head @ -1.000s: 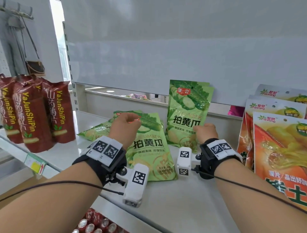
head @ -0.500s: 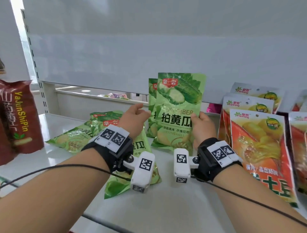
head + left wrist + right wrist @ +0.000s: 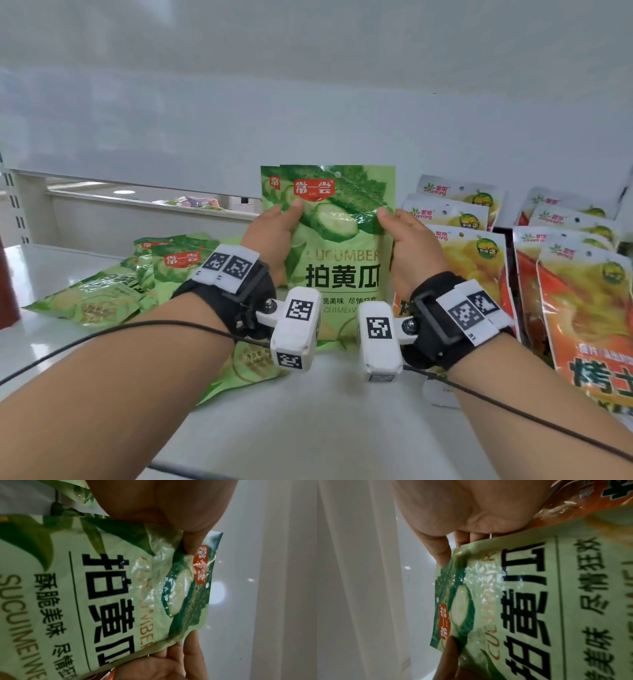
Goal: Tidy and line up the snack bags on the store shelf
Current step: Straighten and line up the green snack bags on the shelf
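A green cucumber snack bag (image 3: 342, 260) stands upright at the middle of the white shelf (image 3: 308, 428), with a second green bag (image 3: 270, 185) right behind it. My left hand (image 3: 274, 233) grips its left edge, thumb on the front. My right hand (image 3: 407, 240) grips its right edge the same way. The left wrist view shows the bag (image 3: 120, 595) pinched under my thumb; the right wrist view shows the bag (image 3: 522, 601) between thumb and fingers. Several more green bags (image 3: 113, 291) lie flat in a loose heap to the left.
Rows of orange and yellow snack bags (image 3: 582, 308) stand upright to the right, touching the green bag's side. The shelf's white back panel (image 3: 308, 120) rises behind. A dark red bag (image 3: 7, 291) shows at the far left edge.
My left hand lifted one green bag off the flat pile and stood it in front of the upright one. Both hands now grip its sides higher up. The view has swung right.
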{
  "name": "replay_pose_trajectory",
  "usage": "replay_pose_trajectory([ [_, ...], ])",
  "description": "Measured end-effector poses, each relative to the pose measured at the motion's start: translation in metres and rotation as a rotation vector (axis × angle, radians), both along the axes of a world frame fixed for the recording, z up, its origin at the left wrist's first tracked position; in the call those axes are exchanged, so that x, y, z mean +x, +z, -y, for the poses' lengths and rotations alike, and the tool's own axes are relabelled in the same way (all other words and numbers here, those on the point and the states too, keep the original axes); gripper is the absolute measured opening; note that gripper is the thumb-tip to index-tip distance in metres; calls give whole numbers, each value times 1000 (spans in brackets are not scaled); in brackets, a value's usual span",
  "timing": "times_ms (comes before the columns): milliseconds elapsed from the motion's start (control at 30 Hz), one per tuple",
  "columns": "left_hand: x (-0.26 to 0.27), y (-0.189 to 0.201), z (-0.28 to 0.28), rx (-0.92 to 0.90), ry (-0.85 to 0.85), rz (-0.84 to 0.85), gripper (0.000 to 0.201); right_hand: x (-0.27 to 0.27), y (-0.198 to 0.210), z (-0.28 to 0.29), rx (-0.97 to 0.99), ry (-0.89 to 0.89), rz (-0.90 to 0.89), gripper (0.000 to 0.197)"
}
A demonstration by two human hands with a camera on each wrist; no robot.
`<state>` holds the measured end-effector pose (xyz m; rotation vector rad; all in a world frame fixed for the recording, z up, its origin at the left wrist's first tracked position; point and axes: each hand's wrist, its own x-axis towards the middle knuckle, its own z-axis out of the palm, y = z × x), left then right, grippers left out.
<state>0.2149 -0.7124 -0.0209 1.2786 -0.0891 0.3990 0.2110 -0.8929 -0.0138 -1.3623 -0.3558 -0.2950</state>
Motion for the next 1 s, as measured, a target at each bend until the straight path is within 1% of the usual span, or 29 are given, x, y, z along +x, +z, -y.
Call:
replay_pose_trajectory([
  [67,0,-1,2,-23,3,26,19,3,-2,3,22,36,-8,22],
  [167,-4,2,4,-87,18,21,21,6,-15,3,11,130,-86,12],
  [267,-13,-2,3,-119,-29,-5,25,8,-34,-1,27,117,-121,15],
  [300,-17,-7,2,-98,-47,-20,29,8,-40,-1,44,101,-131,16],
  [367,-22,-19,1,51,-41,-81,34,8,-46,-2,88,87,-154,15],
  [400,-25,-25,0,142,-38,-110,30,8,-48,-2,100,86,-160,15],
  [467,-29,-37,0,257,-50,-153,13,11,-52,1,108,105,-154,19],
  [533,-31,-44,1,256,-33,-180,7,14,-54,5,122,151,-141,26],
  [667,-35,-46,4,156,34,-149,11,15,-62,7,53,232,-181,12],
  [767,-41,-45,8,118,52,-131,11,11,-67,7,11,216,-189,14],
  [900,-53,-53,15,192,14,-176,6,7,-65,7,125,232,-208,13],
  [933,-56,-56,16,225,12,-200,9,7,-65,6,161,241,-212,13],
  [1000,-63,-60,19,289,38,-243,26,7,-64,6,208,255,-213,13],
])
